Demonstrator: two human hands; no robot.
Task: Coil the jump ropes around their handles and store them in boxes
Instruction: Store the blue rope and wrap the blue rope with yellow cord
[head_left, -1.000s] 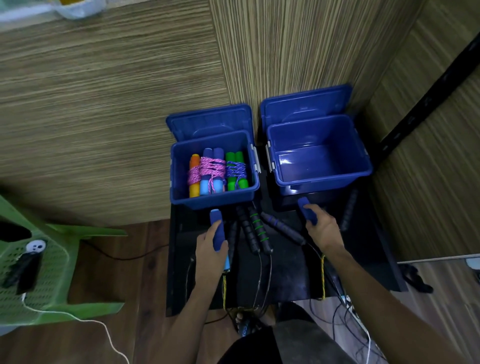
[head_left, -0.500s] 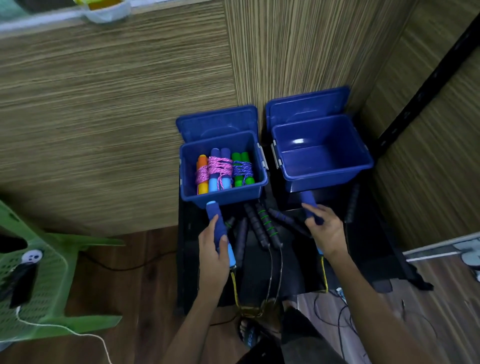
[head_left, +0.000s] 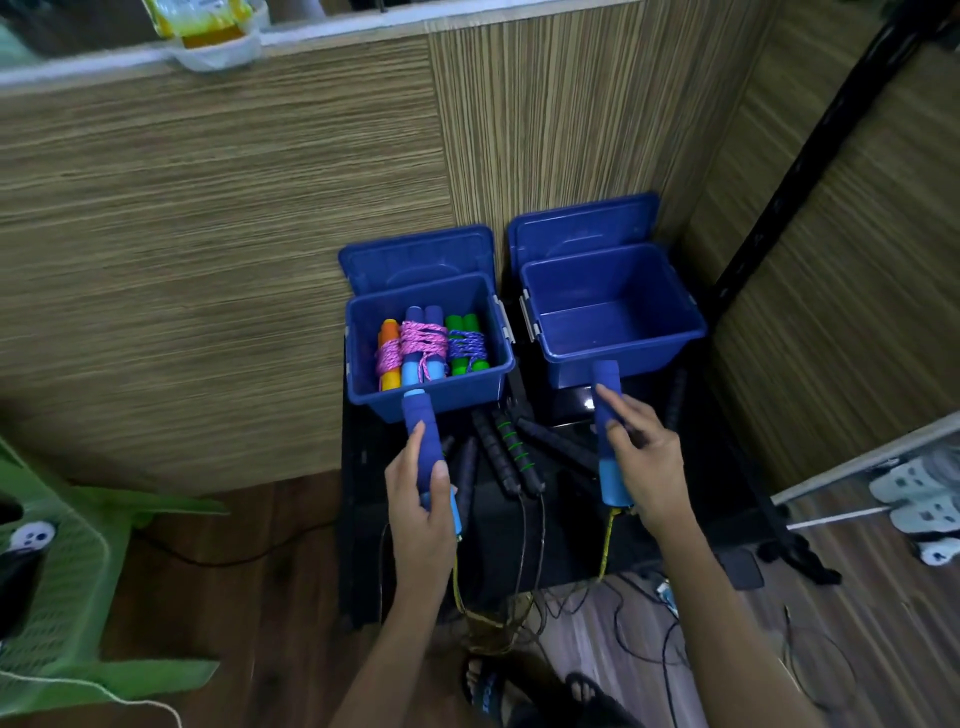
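Rope handles (head_left: 425, 447) apparently gripped by both hands (head_left: 644, 467)

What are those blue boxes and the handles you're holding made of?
The boxes look like glossy moulded plastic: smooth walls and a clip-on latch. The handles in both hands look like matte foam grips, dull and finely textured, ending in smoother light-blue tips, probably plastic.

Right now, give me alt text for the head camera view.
A person's left hand and right hand each grip a blue jump rope handle above a black table. Behind, the left blue box holds three coiled ropes; the right blue box is empty.
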